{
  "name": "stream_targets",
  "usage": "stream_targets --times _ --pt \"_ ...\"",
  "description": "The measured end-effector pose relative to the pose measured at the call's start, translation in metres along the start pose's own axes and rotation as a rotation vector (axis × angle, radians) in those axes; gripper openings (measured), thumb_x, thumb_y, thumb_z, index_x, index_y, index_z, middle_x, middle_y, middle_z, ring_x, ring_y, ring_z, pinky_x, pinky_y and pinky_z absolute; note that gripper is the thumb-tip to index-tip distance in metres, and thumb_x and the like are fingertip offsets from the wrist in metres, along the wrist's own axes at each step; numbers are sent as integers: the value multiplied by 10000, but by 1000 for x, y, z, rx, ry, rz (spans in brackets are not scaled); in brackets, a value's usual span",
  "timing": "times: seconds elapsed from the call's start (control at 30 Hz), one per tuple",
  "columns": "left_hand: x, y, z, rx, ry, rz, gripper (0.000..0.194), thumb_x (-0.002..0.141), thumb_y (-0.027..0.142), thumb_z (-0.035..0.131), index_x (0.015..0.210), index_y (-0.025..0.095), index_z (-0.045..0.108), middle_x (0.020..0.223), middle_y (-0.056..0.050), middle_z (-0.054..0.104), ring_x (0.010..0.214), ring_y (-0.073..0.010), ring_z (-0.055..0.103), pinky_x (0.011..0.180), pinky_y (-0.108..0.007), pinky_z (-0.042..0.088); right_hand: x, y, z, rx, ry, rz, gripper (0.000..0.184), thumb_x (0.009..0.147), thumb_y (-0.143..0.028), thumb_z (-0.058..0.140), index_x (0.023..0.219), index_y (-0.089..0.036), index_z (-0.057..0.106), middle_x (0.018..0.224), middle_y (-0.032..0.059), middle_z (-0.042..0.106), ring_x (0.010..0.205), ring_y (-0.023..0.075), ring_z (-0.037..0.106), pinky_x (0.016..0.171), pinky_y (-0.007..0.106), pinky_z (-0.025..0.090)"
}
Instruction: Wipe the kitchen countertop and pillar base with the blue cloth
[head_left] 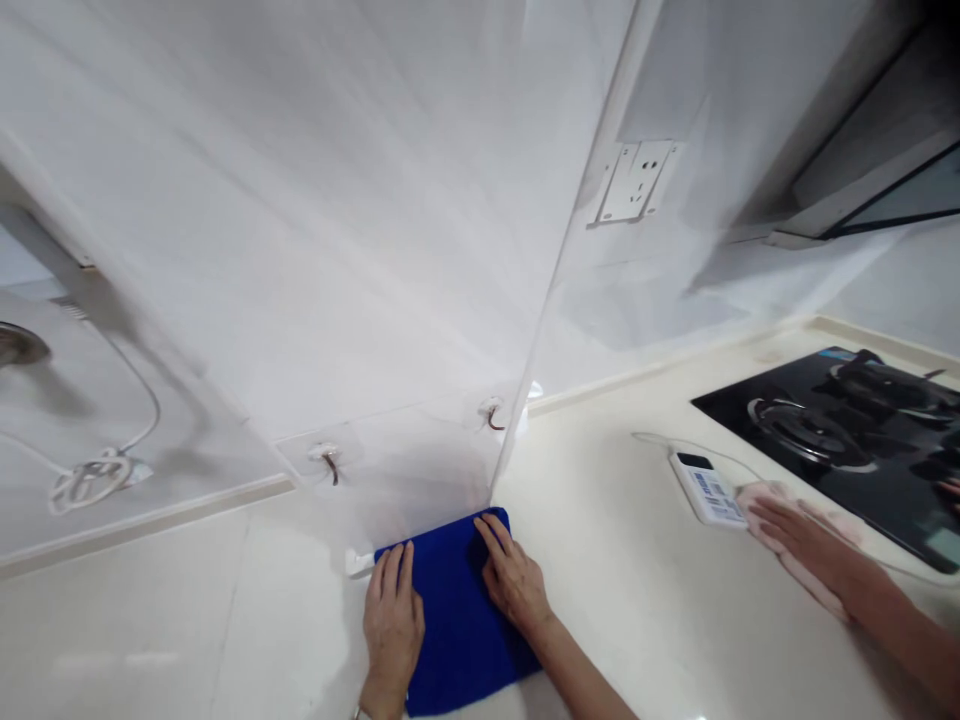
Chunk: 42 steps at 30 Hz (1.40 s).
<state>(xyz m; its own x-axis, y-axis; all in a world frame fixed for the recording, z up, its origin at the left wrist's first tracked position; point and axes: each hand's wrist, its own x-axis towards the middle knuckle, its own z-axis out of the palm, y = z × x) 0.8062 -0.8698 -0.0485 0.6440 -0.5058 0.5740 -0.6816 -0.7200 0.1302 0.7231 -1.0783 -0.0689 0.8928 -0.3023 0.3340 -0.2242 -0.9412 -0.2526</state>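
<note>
A blue cloth [459, 620], neatly folded into a flat rectangle, lies on the pale surface at the lower middle, its far edge close to the foot of the white wall panel. My left hand [393, 620] rests on its left edge, fingers stretched toward the far left corner. On the far right part lies my right hand [517, 585], with two fingers extended to the corner and the others slightly bent. Neither palm's underside shows. Just left of the cloth's far corner is a small white piece [360, 563], partly hidden.
At the right, another person's hand [802, 535] presses a pinkish cloth [772, 495] on the counter [615, 560]. Beside it lies a white corded device [707, 490]. A black gas hob [810, 430] stands behind. Wire ends [330, 465] poke from the wall; a socket plate [636, 182] sits higher.
</note>
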Motion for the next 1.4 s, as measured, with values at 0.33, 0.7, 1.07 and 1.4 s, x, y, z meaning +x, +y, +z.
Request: stream_targets --times 0.33,0.7,1.07,1.4 --pt "-6 17 14 -87 -63 -62 755 834 23 415 1541 250 278 1443 -72 555 1339 -233 485 1112 -428 459 -7 4 -4 37 25 93 763 877 -86 363 1573 -317 153 1575 70 398 1057 183 688 769 298 621" --pt "-7 -4 18 -190 -67 -104 605 854 55 430 1403 294 517 1350 -24 631 1230 -187 548 1021 -356 462 -1 -43 15 106 127 236 737 880 -152 367 1578 -203 138 1582 193 341 1033 238 708 665 301 606" --pt "-25 -59 1 -122 16 -221 448 894 197 468 1302 313 610 1277 -43 670 1160 -222 593 1031 -401 431 -4 -120 38 88 -50 110 840 785 -109 400 1580 -140 128 1572 224 349 882 235 739 669 337 612" --pt "-28 -81 -8 -268 107 -493 410 899 527 514 1089 193 656 1057 -91 731 1011 -250 659 932 -414 511 0 -111 25 -37 -142 -47 814 738 -55 409 1537 -173 314 1583 156 359 867 188 729 716 311 612"
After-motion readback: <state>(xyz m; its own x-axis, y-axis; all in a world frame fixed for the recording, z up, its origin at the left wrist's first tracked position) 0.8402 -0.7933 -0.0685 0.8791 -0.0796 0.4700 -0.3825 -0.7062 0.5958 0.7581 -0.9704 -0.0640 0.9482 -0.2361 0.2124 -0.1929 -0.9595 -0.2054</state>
